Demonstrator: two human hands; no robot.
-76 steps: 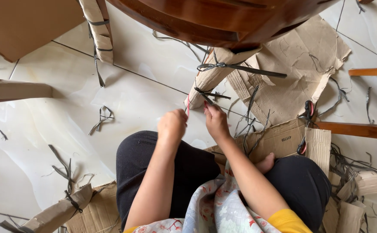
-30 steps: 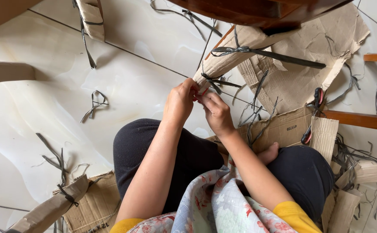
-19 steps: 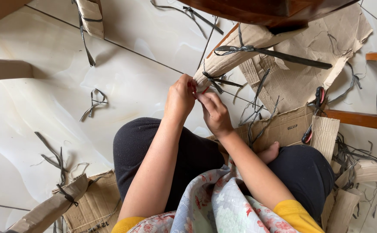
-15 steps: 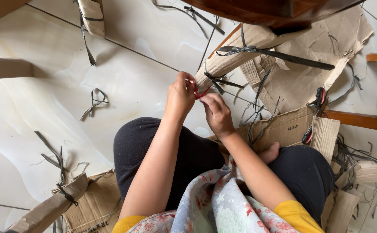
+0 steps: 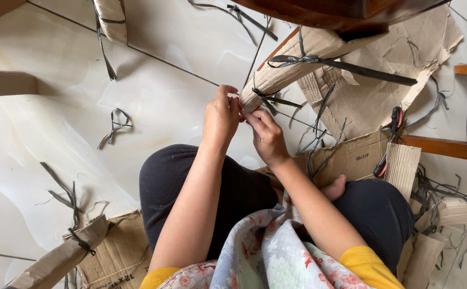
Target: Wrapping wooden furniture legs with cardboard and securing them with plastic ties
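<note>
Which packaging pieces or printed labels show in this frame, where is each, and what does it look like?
Flattened cardboard box: right of the right hand, brown, small dark print.
Cardboard sheet: bottom left, brown, dark print near its edge.
Cardboard-wrapped leg: at the left hand, tan, tied with dark straps.

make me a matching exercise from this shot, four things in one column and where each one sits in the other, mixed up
Things:
1. cardboard-wrapped leg
2. red-handled scissors
3. loose knotted strap
4. strapped cardboard roll

Places:
a. alone on the bare tile, to the left of the hands
b. bottom left corner, on a flat cardboard sheet
c. at the fingertips of the left hand and right hand
d. on the flat cardboard near the right knee

Pairs: 1-c, 2-d, 3-a, 4-b
</note>
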